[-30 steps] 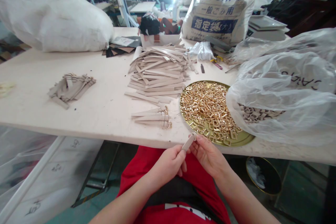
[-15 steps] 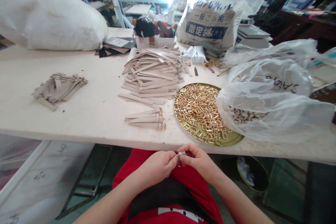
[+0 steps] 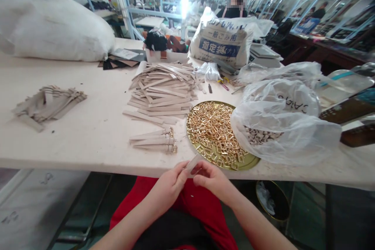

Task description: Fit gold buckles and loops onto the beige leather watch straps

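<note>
At the table's front edge, my left hand (image 3: 172, 183) is closed on a beige strap (image 3: 193, 163), pinching it between thumb and fingers. The strap slants up and right toward the tray rim. My right hand (image 3: 212, 179) has its fingers curled against the strap from the right; its exact hold is partly hidden. Just beyond, a round gold tray (image 3: 252, 163) bears a heap of small gold buckles (image 3: 215, 129). Several straps with gold buckles on their ends (image 3: 152, 140) lie to the left of the tray. Behind them is a big pile of loose beige straps (image 3: 164, 90).
A bundle of straps (image 3: 49, 103) lies at the left. A clear plastic bag (image 3: 293, 140) with small beige pieces overlaps the tray's right side. Large white sacks (image 3: 58, 23) and a printed bag (image 3: 221, 43) stand behind. Below the table is a round bin (image 3: 272, 201).
The view has tilted up and shifted right. My hands have risen to the table edge, and more of the strap now shows beyond my left fingers. My right fingers have loosened somewhat.
</note>
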The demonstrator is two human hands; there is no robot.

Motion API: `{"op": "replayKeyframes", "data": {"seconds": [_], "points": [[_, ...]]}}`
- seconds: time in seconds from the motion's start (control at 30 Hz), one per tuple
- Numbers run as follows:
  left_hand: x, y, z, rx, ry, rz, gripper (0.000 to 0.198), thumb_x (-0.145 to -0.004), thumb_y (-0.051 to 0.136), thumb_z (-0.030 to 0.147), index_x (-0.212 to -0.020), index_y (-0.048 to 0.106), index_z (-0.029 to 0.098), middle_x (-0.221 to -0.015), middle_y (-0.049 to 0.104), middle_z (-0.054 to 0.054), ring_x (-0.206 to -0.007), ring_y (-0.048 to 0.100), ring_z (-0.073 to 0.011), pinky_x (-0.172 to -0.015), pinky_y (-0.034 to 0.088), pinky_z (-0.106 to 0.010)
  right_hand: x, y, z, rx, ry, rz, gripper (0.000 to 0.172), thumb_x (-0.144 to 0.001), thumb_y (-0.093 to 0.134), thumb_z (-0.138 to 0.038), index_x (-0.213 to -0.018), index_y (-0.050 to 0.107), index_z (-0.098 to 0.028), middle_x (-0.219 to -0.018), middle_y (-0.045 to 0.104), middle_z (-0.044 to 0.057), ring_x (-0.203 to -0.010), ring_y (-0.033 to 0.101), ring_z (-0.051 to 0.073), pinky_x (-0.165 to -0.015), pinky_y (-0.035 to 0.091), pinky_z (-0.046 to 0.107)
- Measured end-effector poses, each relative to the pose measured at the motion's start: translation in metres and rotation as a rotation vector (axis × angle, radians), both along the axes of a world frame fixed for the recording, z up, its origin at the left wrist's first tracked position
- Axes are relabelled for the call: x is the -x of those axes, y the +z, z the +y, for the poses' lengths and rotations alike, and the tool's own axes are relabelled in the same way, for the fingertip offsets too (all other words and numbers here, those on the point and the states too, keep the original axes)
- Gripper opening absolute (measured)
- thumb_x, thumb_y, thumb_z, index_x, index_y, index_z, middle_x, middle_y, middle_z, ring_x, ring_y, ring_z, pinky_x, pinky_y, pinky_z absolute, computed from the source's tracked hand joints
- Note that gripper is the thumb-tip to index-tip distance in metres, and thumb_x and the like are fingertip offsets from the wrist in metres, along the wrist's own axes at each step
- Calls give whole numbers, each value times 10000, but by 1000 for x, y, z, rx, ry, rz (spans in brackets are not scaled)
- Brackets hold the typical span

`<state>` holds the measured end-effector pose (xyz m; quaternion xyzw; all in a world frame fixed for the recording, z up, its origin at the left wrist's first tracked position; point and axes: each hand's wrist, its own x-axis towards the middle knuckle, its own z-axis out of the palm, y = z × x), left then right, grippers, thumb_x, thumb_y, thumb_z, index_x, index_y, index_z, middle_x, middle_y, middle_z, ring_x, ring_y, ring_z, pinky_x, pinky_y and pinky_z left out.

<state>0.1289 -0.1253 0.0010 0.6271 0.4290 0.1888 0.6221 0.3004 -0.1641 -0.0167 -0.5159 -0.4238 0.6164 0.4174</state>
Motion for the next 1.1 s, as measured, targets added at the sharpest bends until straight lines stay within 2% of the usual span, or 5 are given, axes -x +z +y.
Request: {"op": "replayKeyframes", "data": {"seconds": [0.2, 0.37, 0.53, 0.8, 1.1], "points": [[0, -10, 5, 113, 48, -86, 361, -843, 363, 492, -815, 495, 157, -447, 239, 96, -402, 257, -70, -406, 178, -193, -82, 1, 29, -219, -183, -1201, 111, -799, 507, -266, -809, 588, -191, -807, 566, 58, -715, 533, 199, -670, 372, 327], [-9, -15, 0, 158, 14, -116, 344, -830, 378, 493, -789, 467, 163, -427, 275, 105, -374, 240, -58, -388, 178, -185, -90, -9, 43, -207, -89, -1560, 108, -780, 521, -200, -859, 586, -166, -869, 578, 106, -761, 562, 230, -658, 375, 319], [-7, -9, 2, 136, 26, -78, 317, -838, 361, 465, -786, 457, 168, -403, 291, 108, -351, 252, -57, -373, 196, -184, -89, -6, 40, -269, -119, -1361, 81, -779, 496, -166, -776, 575, -184, -801, 600, 58, -758, 561, 199, -681, 389, 306], [-33, 8, 10, 232, 104, -224, 262, -791, 494, 428, -834, 452, 172, -436, 358, 102, -365, 296, -50, -361, 223, -172, -33, 18, 21, -155, -387, -222, 267, -690, 655, -416, -803, 578, -186, -612, 528, -34, -499, 439, 90, -471, 351, 223], [-29, 7, 5, 242, 250, -330, 209, -771, 557, 341, -814, 453, 165, -472, 387, 97, -377, 287, -29, -365, 207, -160, 7, 10, 6, -92, -283, 10, 277, -710, 654, -416, -871, 606, -196, -729, 612, 3, -616, 548, 122, -636, 465, 283]]}}
